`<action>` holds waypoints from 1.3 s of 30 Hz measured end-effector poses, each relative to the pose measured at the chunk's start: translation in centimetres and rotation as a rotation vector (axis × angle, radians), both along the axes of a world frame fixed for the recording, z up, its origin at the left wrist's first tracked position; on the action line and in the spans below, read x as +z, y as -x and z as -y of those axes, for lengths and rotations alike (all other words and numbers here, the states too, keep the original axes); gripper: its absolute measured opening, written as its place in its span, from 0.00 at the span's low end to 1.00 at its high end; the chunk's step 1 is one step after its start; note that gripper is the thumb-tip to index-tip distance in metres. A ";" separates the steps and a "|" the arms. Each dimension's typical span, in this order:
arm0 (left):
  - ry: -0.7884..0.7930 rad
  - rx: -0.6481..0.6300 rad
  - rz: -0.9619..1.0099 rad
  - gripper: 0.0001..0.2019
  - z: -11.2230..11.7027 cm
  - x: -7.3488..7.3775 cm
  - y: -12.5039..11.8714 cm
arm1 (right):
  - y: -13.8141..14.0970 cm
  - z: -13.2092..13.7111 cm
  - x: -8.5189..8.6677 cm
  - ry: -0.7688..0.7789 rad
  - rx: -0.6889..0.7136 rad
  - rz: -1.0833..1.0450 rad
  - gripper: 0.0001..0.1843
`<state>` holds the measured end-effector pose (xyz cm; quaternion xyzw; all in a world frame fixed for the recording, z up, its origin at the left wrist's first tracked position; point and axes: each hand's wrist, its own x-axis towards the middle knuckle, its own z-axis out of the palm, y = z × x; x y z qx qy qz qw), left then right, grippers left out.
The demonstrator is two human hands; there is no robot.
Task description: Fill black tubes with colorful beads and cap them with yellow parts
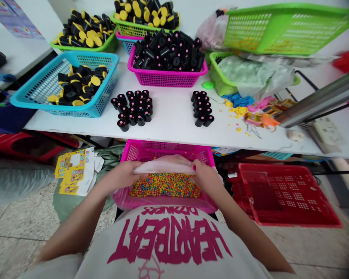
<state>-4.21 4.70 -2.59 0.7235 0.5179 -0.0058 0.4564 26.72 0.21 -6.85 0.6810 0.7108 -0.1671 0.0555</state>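
head view: a translucent pink plastic bag (165, 202) is held open below the front edge of the white table (174, 118), just ahead of the printed white t-shirt (163, 244), and round multicoloured beads (165, 185) are contained in it. the upper rim of the bag is gripped by the left hand (119, 177) and the right hand (206, 179), which are set wide apart at opposite ends of the mouth. the long axis of the bead mass runs crosswise between the hands, and neither hand is clearly nearer to it. only the raised film of the bag is interposed above the beads. a first magenta basket (165, 149) is positioned under the table edge, behind the bag. on the table, beyond the hands, loose black tubes with pink ends (132, 108) are laid out in two groups. a second magenta basket (165, 79) stands behind them, and a turquoise basket (72, 109) is placed toward the table's left end. a red basket (285, 193) is located below the table's right end, on the floor.
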 end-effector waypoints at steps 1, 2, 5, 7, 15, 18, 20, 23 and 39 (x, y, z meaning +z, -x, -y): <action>-0.004 0.002 0.001 0.13 -0.2 -0.3 0.0 | -0.1 -0.2 0.2 0.014 -0.038 -0.070 0.18; -0.020 0.017 0.013 0.12 -0.3 -0.5 0.1 | -0.3 -0.3 0.4 0.018 -0.078 -0.163 0.17; -0.046 0.080 0.110 0.12 -0.6 -1.2 0.3 | -1.1 -0.7 0.8 -0.017 -0.178 -0.536 0.12; 0.013 0.127 0.184 0.12 -0.6 -1.5 0.3 | -1.6 -0.8 1.0 -0.016 -0.189 -0.764 0.10; 0.309 0.450 0.452 0.17 0.1 -1.5 0.1 | -1.3 -0.5 1.2 -0.024 -0.062 -0.615 0.11; 0.334 0.379 0.386 0.23 0.0 -0.9 -0.1 | -1.0 -0.5 0.4 -0.088 -0.126 -0.650 0.11; 0.293 0.251 0.252 0.21 -0.1 -0.5 -0.3 | -1.1 -0.6 -0.1 -0.101 -0.181 -0.719 0.10; 0.203 0.152 0.135 0.14 -0.3 -0.4 -0.7 | -1.3 -0.8 -0.1 -0.041 -0.258 -0.838 0.10; 0.136 0.396 0.369 0.26 -0.2 -2.1 -0.3 | -1.3 -0.3 0.0 -0.159 -0.056 -0.404 0.07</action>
